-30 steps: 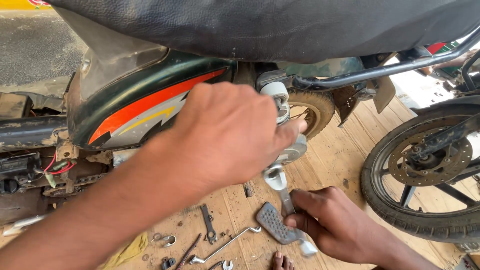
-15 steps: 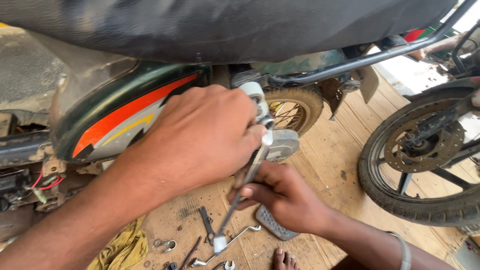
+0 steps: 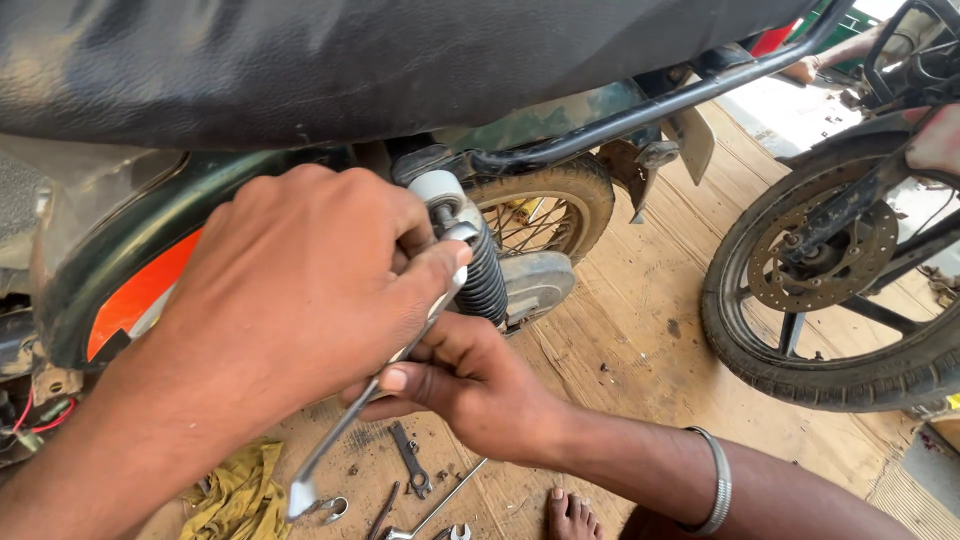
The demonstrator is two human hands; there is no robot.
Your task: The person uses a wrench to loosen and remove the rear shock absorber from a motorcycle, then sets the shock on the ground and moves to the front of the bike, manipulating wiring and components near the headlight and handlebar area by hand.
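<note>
The left hand (image 3: 300, 290) is curled closed around the top of a long silver wrench (image 3: 370, 395), its thumb pressing the tool's head against the upper mount of the black ribbed shock absorber (image 3: 485, 280) on the motorcycle's side. The wrench slants down to the left, its free end hanging above the wooden floor (image 3: 640, 330). The right hand (image 3: 460, 385) comes in from below, fingers closed around the middle of the wrench's shaft just under the left hand; a metal bangle (image 3: 715, 490) sits on that wrist.

The shock absorber stands tilted just below the black seat (image 3: 350, 60), beside the green side panel (image 3: 130, 290) with its orange stripe. Behind it the rear wheel (image 3: 545, 205) shows its spokes, and a black grab rail (image 3: 640, 110) runs along under the seat.

On the floor below the hands lie a yellow rag (image 3: 240, 490), a small dark spanner (image 3: 410, 460) and other loose spanners beside it. A bare foot (image 3: 570, 515) shows at the bottom edge. To the right, well apart, stands the front wheel of another motorcycle (image 3: 830, 290) with a brake disc.
</note>
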